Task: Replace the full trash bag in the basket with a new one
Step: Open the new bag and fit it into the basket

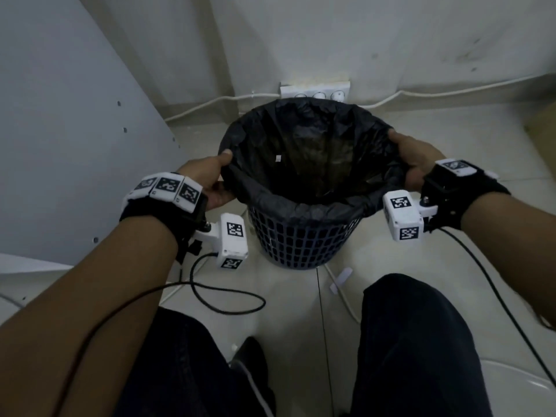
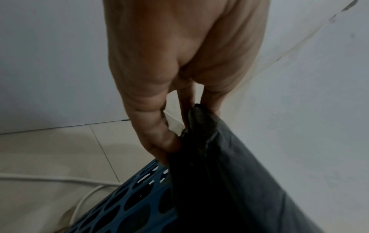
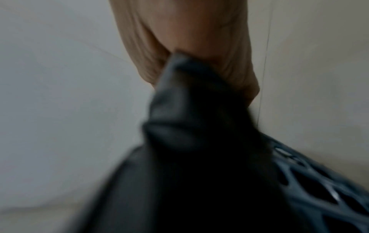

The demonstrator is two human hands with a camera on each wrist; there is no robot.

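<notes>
A blue perforated plastic basket (image 1: 296, 242) stands on the tiled floor in front of me. A black trash bag (image 1: 307, 145) lines it, its mouth spread wide and folded over the rim. My left hand (image 1: 215, 179) pinches the bag's left edge, thumb on top. My right hand (image 1: 413, 159) grips the right edge. In the left wrist view my fingers (image 2: 159, 138) pinch the black plastic (image 2: 229, 181) above the basket's lattice (image 2: 127, 205). The blurred right wrist view has bag plastic (image 3: 199, 126) bunched in my right hand (image 3: 199, 47) beside the basket (image 3: 319, 181). The bag's inside looks dark.
A white power strip (image 1: 314, 91) and white cable (image 1: 195, 108) lie against the wall behind the basket. A grey panel (image 1: 60, 130) leans at the left. Black wrist-camera cables (image 1: 228, 296) trail over the floor. My knees (image 1: 415, 341) are near the basket.
</notes>
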